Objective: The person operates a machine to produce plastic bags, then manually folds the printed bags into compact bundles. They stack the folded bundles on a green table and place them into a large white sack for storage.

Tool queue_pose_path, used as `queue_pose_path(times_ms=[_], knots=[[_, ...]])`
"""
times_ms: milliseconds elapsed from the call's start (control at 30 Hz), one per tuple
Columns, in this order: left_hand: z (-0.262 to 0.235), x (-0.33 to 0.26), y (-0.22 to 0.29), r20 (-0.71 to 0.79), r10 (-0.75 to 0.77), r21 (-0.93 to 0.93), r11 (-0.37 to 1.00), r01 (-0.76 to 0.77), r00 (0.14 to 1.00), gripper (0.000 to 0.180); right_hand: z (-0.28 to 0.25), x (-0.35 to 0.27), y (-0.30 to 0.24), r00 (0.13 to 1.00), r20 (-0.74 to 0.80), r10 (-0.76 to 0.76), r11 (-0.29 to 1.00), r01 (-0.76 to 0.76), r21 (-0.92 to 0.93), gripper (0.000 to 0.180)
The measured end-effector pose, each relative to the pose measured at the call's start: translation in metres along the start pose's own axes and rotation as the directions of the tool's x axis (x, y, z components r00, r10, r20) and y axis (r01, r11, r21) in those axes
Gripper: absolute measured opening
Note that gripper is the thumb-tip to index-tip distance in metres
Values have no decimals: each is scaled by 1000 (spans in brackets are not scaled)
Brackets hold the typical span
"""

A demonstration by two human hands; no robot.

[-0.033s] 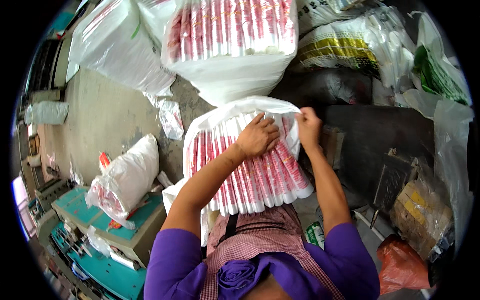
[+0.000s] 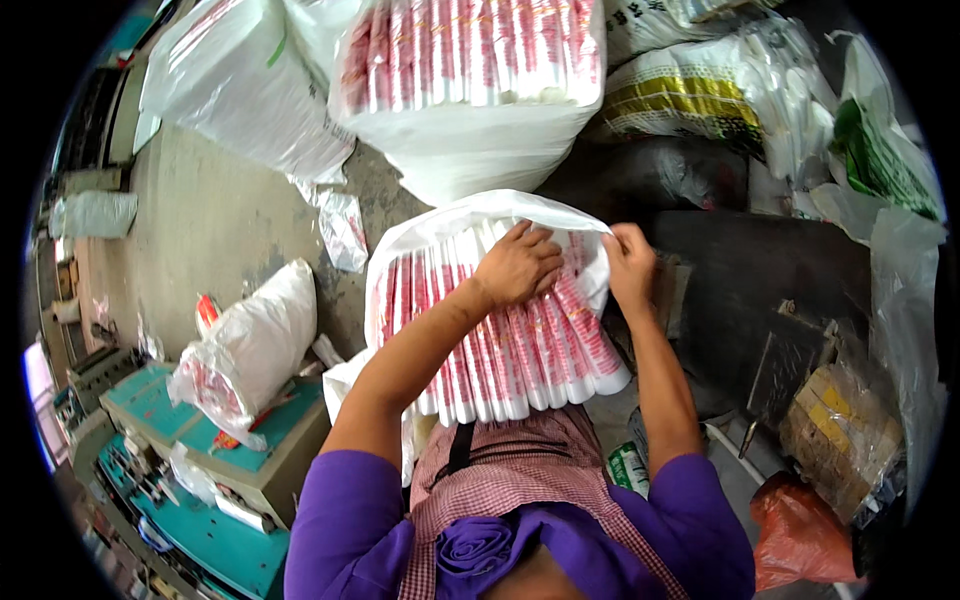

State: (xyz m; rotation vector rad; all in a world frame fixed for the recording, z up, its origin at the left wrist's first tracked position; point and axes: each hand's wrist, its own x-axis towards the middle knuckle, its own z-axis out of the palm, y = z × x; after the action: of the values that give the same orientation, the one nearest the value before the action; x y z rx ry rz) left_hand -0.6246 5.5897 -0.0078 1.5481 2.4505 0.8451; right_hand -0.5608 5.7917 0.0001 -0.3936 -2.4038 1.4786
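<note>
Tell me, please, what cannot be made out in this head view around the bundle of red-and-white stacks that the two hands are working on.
- Far ends of the red-and-white stacks: hidden inside the white plastic bag in the head view.
- Right hand: its fingertips curl over the bag's edge, so its grip is unclear.
- Stacks under the left hand: covered by the palm.
- Bundle's near underside: hidden behind the checked apron.
- Upper bag of stacks: cut off by the top edge.

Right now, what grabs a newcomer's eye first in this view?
The bundle of red-and-white tubes at centre, half inside a white plastic bag: the left hand lies flat on the tubes while the right hand pinches the bag's edge. Straight above it sits a larger full sack of the same tubes. At lower left a smaller filled bag rests on a teal machine table.
</note>
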Motion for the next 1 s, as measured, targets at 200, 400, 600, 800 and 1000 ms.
queue_pose_path(times_ms=[200,400,600,800,1000], knots=[[-23,-36,5,97,-72,-111,990,82,993,42,-28,-44,-26,978,-22,205,948,-193,253,10],[-88,-205,23,-477,-713,-74,615,785,514,44,8,-56,-66,981,194,1,996,-19,91,10],[-53,-268,17,77,-920,-475,305,825,385,50,163,-84,-110,473,716,-514,738,669,89,29],[0,-265,-26,-194,-942,-342,326,881,273,40,220,-81,-111,403,696,-594,561,828,-1,26],[-51,-243,19,-156,-914,-219,403,889,376,43,206,-67,-99,535,571,-623,633,773,-34,17]])
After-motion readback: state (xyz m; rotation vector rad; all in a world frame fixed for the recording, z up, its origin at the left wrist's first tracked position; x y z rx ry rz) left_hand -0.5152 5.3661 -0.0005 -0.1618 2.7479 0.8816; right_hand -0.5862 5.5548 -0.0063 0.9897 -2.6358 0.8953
